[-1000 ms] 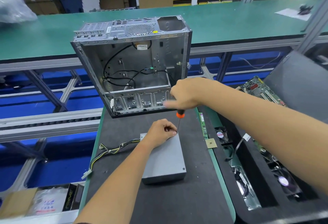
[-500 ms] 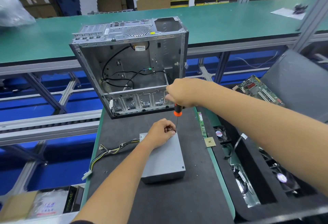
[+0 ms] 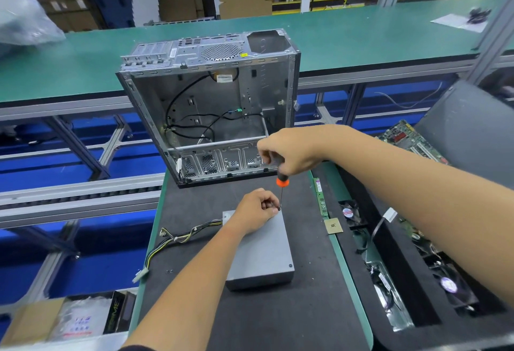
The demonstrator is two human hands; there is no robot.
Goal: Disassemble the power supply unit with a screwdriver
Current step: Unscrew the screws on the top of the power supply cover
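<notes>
A grey power supply unit (image 3: 261, 253) lies flat on the dark mat, its bundle of cables (image 3: 178, 239) trailing off to the left. My right hand (image 3: 289, 153) grips the black and orange handle of a screwdriver (image 3: 281, 183), which stands upright with its tip at the unit's far right corner. My left hand (image 3: 254, 210) rests on the far end of the unit, fingers curled, pinching at the screwdriver's tip. The screw itself is hidden by the fingers.
An empty metal computer case (image 3: 214, 105) stands open just behind the unit. A memory stick (image 3: 319, 197) and a small chip (image 3: 333, 225) lie on the mat's right edge. Foam trays (image 3: 395, 267) with fans and boards sit at the right. A green conveyor (image 3: 361, 36) runs behind.
Both hands stay at the unit's far right corner. The fingers of my right hand have shifted on the screwdriver handle, and the camera's view has moved slightly.
</notes>
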